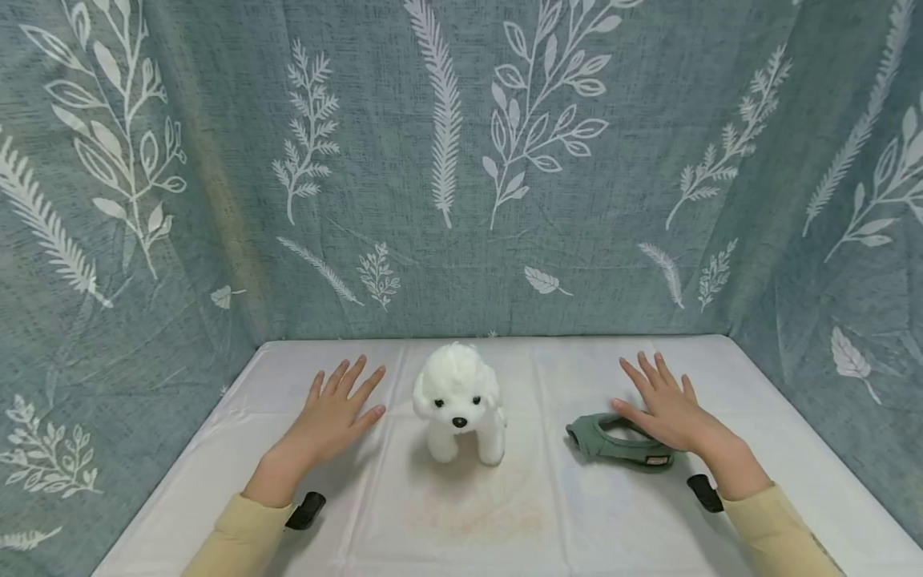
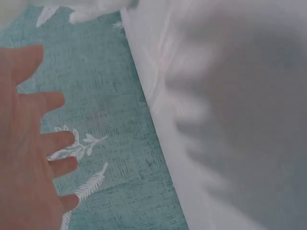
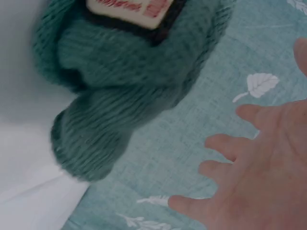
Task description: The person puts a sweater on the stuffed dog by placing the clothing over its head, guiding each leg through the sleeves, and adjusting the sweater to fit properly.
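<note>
A white plush dog (image 1: 457,393) with black eyes and nose stands upright on the table, facing the camera. To its left, my left hand (image 1: 330,417) hovers palm down with fingers spread and holds nothing. On the right lies a small green knitted garment (image 1: 602,449), with an opening in its middle and a label (image 3: 129,9) on its side. My right hand (image 1: 667,405), fingers spread too, is above the garment's right end and overlaps it in the head view. The right wrist view shows the palm bare, beside the knit.
A white cloth (image 1: 461,545) covers the table. Blue-green curtains (image 1: 389,160) with white leaf prints rise at the back and both sides. A black wrist device (image 1: 306,510) is under the left wrist, another black device (image 1: 704,493) under the right.
</note>
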